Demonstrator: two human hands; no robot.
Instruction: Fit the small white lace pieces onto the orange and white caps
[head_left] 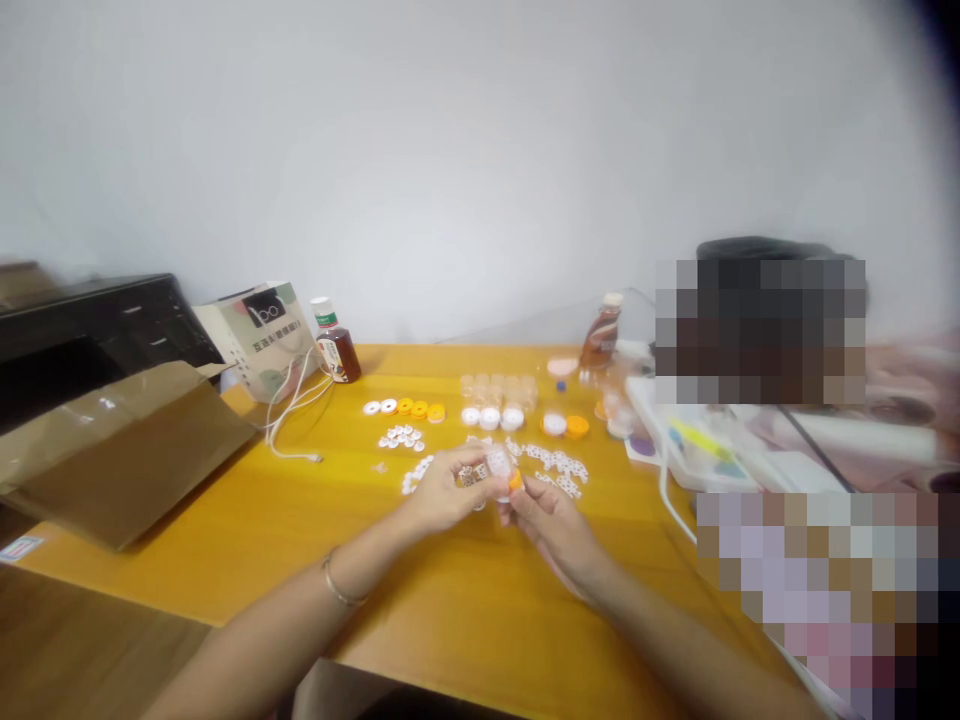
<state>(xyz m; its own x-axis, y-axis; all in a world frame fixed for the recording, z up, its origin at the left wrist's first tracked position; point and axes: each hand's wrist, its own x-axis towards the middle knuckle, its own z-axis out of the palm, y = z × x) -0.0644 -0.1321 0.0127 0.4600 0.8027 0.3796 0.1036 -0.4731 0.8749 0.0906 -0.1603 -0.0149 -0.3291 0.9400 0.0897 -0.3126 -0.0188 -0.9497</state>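
Both my hands meet over the middle of the yellow wooden table [225,540]. My left hand [442,490] pinches a small clear plastic jar [497,462] from the left. My right hand [551,520] holds an orange cap [515,481] against the jar's lower right side. A thin bracelet [339,588] circles my left wrist. Just beyond my fingers lie several small white round pieces [559,465] scattered on the table.
A row of white and orange caps [405,407] and clear jars [499,390] lies farther back. Two brown bottles [336,342] [601,335], a paper bag [259,335] and a white cable [292,415] stand behind. An open cardboard box [112,450] sits left; a person sits right.
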